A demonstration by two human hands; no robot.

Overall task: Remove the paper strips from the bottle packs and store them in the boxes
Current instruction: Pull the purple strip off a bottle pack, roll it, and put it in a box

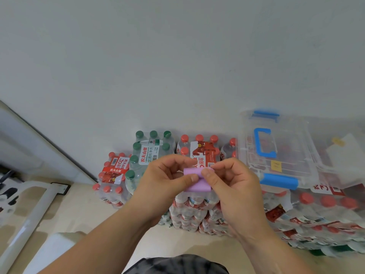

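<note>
A purple paper strip (197,181) is pinched between both hands above the bottle packs. My left hand (167,180) grips its left end with thumb and fingers. My right hand (231,182) grips its right end, thumb on top. Under the hands stand stacked shrink-wrapped bottle packs: a red-capped pack (199,147) behind the hands and a green-capped pack (152,147) to its left. A clear plastic box with blue handle and latches (276,147) rests on the packs to the right, its lid shut; small yellow slips show inside it.
A lower red-capped pack (114,175) stands at the left on the beige floor (83,210). More stacked packs (325,214) fill the right. A white wall (177,66) rises behind everything. A white frame (33,210) lies on the floor at far left.
</note>
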